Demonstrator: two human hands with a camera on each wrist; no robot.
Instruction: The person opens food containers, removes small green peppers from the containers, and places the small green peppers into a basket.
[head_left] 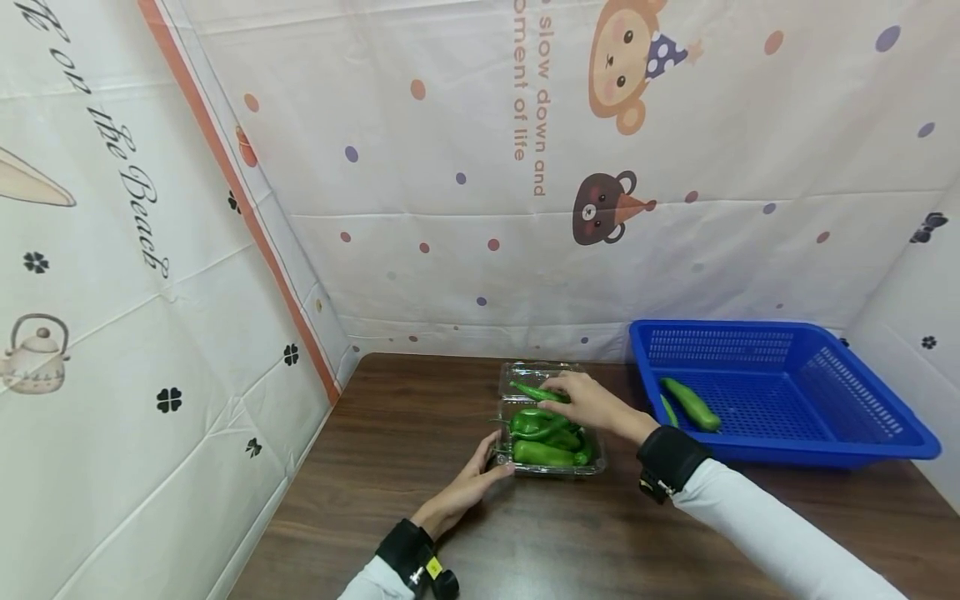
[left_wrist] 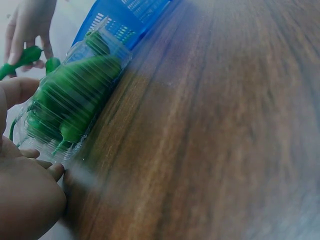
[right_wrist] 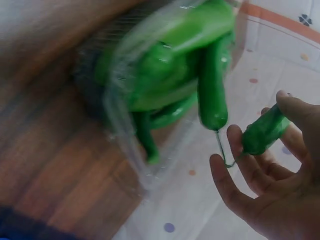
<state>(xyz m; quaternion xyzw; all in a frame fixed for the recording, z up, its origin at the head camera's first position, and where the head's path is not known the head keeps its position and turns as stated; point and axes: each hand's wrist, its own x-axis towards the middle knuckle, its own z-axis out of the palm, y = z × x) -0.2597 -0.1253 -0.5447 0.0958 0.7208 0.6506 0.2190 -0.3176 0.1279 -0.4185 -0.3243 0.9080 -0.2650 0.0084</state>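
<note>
A clear plastic box point(head_left: 592, 468) with its lid folded back stands on the table, holding several green peppers point(head_left: 543, 452). My left hand point(head_left: 471, 483) grips the box at its near left corner, thumb at the front and fingers along the side. In the left wrist view its fingers point(left_wrist: 42, 162) curl against the box's end. Above the far part of the box, my right hand point(head_left: 588, 402) pinches a long green pepper point(head_left: 534, 392) between thumb and fingers. The right wrist view shows this wrinkled pepper point(right_wrist: 265, 132) close by another pepper point(right_wrist: 214, 95) that hangs over the box's edge.
A blue plastic basket point(head_left: 783, 329) stands to the right of the box, with two green peppers point(head_left: 692, 404) at its left side. Under everything is a dark wooden table point(head_left: 390, 417). Printed white cloth point(head_left: 450, 275) walls the back and sides.
</note>
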